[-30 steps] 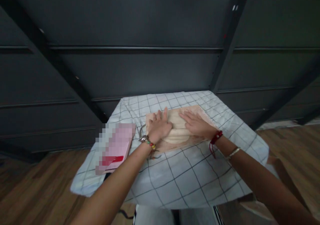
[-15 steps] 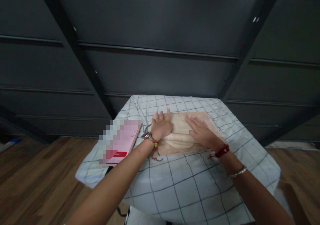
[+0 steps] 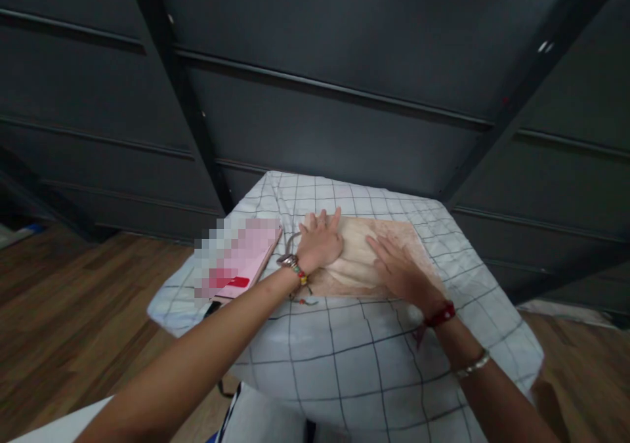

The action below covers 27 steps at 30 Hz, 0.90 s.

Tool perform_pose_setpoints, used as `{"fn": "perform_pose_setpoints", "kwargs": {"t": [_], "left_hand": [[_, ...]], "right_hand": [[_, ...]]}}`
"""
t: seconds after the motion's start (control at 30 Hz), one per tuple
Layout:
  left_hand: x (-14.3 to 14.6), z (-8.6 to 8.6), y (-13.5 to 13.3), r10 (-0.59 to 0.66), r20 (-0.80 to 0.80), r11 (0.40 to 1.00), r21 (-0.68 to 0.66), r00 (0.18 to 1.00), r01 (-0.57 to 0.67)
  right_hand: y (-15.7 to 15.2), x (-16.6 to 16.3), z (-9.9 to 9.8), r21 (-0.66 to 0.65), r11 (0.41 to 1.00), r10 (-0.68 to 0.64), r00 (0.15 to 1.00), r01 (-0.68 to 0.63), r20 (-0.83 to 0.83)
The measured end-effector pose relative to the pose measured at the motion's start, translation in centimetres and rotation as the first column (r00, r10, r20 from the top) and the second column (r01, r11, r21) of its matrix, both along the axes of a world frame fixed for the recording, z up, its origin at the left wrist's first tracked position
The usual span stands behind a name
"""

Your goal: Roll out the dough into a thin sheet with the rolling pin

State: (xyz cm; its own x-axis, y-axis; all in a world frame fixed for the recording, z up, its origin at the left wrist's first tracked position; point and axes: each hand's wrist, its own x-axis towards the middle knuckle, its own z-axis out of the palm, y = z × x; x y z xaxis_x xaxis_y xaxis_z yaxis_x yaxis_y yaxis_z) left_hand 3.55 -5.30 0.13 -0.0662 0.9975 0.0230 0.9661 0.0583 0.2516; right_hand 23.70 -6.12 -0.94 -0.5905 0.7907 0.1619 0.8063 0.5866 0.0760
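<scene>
Your right hand [image 3: 401, 272] has slid a little back toward you over the beige fabric [image 3: 361, 256], and the whole scene sits more slanted than it did half a second ago; your left hand [image 3: 321, 247] has kept its place.

Nearest you, both forearms reach out over the checked cloth [image 3: 344, 364] that covers the table. A silver bangle [image 3: 472, 364] circles your right forearm, with a red cord [image 3: 440, 314] at the wrist beyond it. Your left wrist carries a beaded bracelet [image 3: 295, 269].

Past the wrists, both hands lie palm down with fingers stretched out, fully spread and gripping nothing. The left presses on the left part of the fabric, the right on its right part. Between them a paler, folded layer shows.

That fabric lies flat on the checked cloth, toward the far half of the table. Just beside your left hand, further to the left, a pink box [image 3: 246, 253] rests on the same cloth near its edge; its surface is blurred.

Wooden floor [image 3: 73, 298] shows on either side of the table. Behind it rises a dark panelled wall [image 3: 319, 121], crossed by a slanting dark beam [image 3: 182, 95].
</scene>
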Motion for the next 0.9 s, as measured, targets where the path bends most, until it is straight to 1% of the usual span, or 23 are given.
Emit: {"fn": "perform_pose_setpoints", "kwargs": {"t": [0.07,0.1,0.13,0.23,0.3,0.4,0.43,0.47,0.57,0.6,0.7,0.73,0.77,0.83,0.9], "left_hand": [[0.2,0.1,0.4,0.078,0.023,0.994,-0.077,0.997,-0.076],[0.2,0.1,0.5,0.096,0.026,0.991,-0.094,0.995,-0.093],[0.2,0.1,0.4,0.087,0.026,0.993,-0.088,0.996,-0.085],[-0.1,0.1,-0.2,-0.022,0.01,1.0,0.01,1.0,0.022],[-0.2,0.2,-0.6,-0.041,0.008,0.998,0.039,0.999,0.041],[-0.2,0.4,-0.6,0.051,0.027,0.998,-0.024,0.998,-0.05],[-0.1,0.4,-0.7,0.061,0.021,0.998,-0.021,0.998,-0.06],[-0.1,0.3,-0.8,0.05,0.005,0.999,0.007,0.999,-0.05],[-0.2,0.2,-1.6,-0.029,-0.065,0.991,0.132,0.997,0.037],[-0.2,0.2,-1.8,-0.028,-0.072,0.99,0.136,0.997,0.037],[-0.3,0.3,-1.8,0.022,-0.047,1.0,0.019,0.999,-0.021],[-0.3,0.3,-1.8,0.017,-0.045,1.0,-0.016,0.999,-0.018],[-0.3,0.3,-1.7,-0.002,-0.049,1.0,-0.029,0.999,0.001],[-0.4,0.2,-1.8,-0.052,-0.067,0.999,-0.005,0.996,0.052],[-0.5,0.1,-1.8,-0.056,-0.074,0.998,0.002,0.996,0.056]], "right_hand": [[0.4,-0.2,0.3,-0.061,0.996,-0.06,0.998,0.062,0.034],[0.4,-0.2,0.3,-0.08,0.994,-0.069,0.997,0.072,0.046],[0.3,-0.2,0.4,-0.084,0.994,-0.06,0.997,0.064,0.047],[-0.6,-0.2,0.4,-0.02,1.0,0.019,1.0,-0.019,0.006],[-0.9,-0.3,0.3,0.011,1.0,0.022,1.0,-0.022,-0.016],[-0.6,-0.6,0.1,-0.043,0.997,-0.061,0.998,0.06,-0.015],[-0.6,-0.7,0.1,-0.046,0.996,-0.071,0.997,0.07,-0.023],[-0.7,-0.7,0.0,-0.033,0.997,-0.067,0.997,0.066,-0.037],[-1.5,-0.9,0.0,0.063,0.998,0.0,0.997,0.005,-0.08],[-1.7,-0.9,0.0,0.059,0.998,0.0,0.996,0.005,-0.084],[-2.0,-1.0,0.3,-0.042,0.998,-0.056,0.997,0.054,-0.061],[-2.0,-1.0,0.4,-0.059,0.996,-0.069,0.996,0.065,-0.059],[-2.1,-1.1,0.4,-0.049,0.997,-0.064,0.996,0.061,-0.064],[-2.3,-1.1,0.4,-0.006,1.0,-0.03,0.995,0.029,-0.091],[-2.5,-1.2,0.5,-0.007,1.0,-0.016,0.994,0.015,-0.107]]}}
